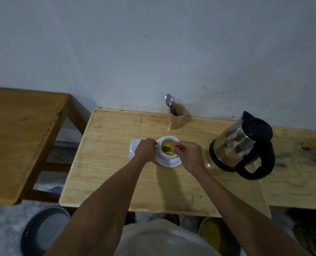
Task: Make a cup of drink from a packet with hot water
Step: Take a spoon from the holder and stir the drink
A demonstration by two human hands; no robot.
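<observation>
Stirring yellow drink in the white cup (168, 147) on its saucer (169, 162), mid-table: right hand (189, 156) pinching spoon (166, 149), left hand (145, 149) clasping the cup; brisk stirring risks slopping hot liquid onto fingers

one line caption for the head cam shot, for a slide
Right hand stirs yellow drink in white cup with a spoon; left hand steadies it.

White cup (167, 147), frame centre, upright on saucer (169, 162), holds yellow liquid; spoon (166, 149) dips inside; steel kettle (242, 145) right.
</observation>
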